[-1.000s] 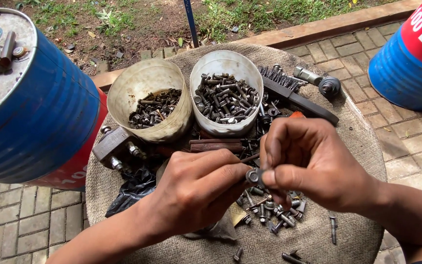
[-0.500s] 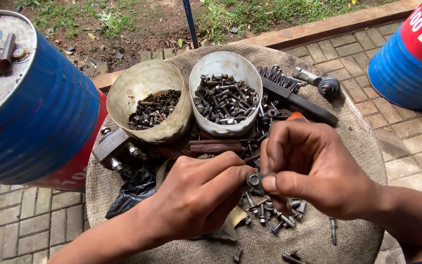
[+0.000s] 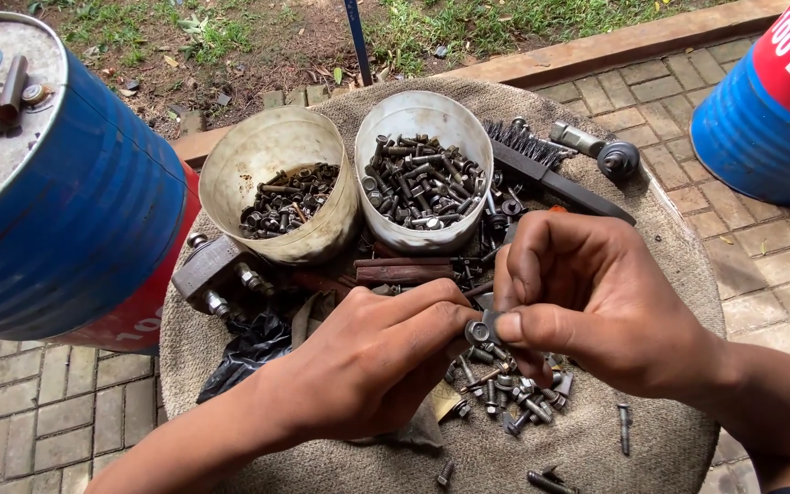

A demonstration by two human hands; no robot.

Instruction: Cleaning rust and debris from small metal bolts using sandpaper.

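two tubs stand side by side at the back of the sack-covered stand (image 3: 651, 439), the left tub (image 3: 276, 197) and right tub (image 3: 424, 178) each holding bolts. a wire brush (image 3: 550, 169) lies right of them. loose bolts (image 3: 514, 393) lie in front, under both hands. a drum (image 3: 57, 183) stands left, another drum (image 3: 770, 101) right.

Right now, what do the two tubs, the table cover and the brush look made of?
The tubs look like cut, off-white plastic: thin walls, dull stained surface. The cover looks like coarse woven sacking, tan, with a visible weave. The brush seems to have dark wire bristles on a black handle, plastic or wood; I cannot tell which.
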